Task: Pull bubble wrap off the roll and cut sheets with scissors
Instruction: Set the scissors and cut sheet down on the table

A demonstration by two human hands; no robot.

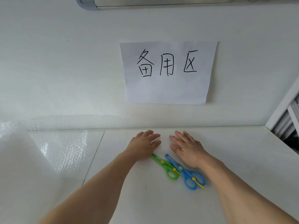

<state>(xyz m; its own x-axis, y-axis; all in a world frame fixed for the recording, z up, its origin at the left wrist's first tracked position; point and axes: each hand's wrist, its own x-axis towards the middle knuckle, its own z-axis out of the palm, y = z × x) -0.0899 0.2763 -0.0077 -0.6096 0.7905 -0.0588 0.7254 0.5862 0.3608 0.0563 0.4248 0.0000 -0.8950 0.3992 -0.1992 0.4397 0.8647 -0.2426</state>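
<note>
My left hand [143, 145] and my right hand [187, 148] lie flat, palms down, side by side on the white table [242, 159], fingers apart, holding nothing. Just below them lie two plastic scissors: a green pair [165, 166] whose tip runs under my left hand, and a blue pair [186, 172] beside my right wrist, both with yellow rivets. A stretch of clear bubble wrap [64, 149] covers the table at the left and runs along the wall. The bulky white roll [19, 159] fills the lower left corner.
A white paper sheet [168, 88] with handwritten black characters hangs on the wall above the table. The table's right edge [278, 139] drops off next to a white frame at the far right. A seam [93, 157] divides the tabletop left of my left arm.
</note>
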